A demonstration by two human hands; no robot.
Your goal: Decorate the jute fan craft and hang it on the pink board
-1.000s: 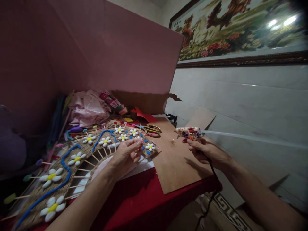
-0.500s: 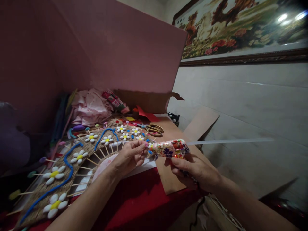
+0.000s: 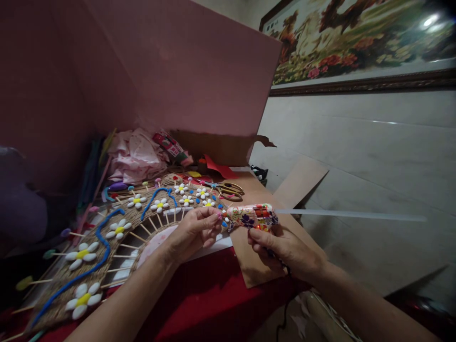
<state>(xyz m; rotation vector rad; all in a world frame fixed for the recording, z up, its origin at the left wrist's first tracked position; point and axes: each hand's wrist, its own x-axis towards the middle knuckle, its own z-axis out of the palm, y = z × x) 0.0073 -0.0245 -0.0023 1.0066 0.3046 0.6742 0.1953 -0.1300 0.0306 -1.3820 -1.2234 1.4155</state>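
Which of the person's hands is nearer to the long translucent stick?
The right hand: it grips the flower-patterned glue gun, just below where the stick juts from its back. The left hand is farther off, at the gun's front end, pinching a small pink piece.

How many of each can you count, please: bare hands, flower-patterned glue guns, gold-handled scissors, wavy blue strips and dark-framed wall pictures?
Bare hands, left hand and right hand: 2
Flower-patterned glue gun: 1
Gold-handled scissors: 1
Wavy blue strips: 2
Dark-framed wall picture: 1
Total: 7
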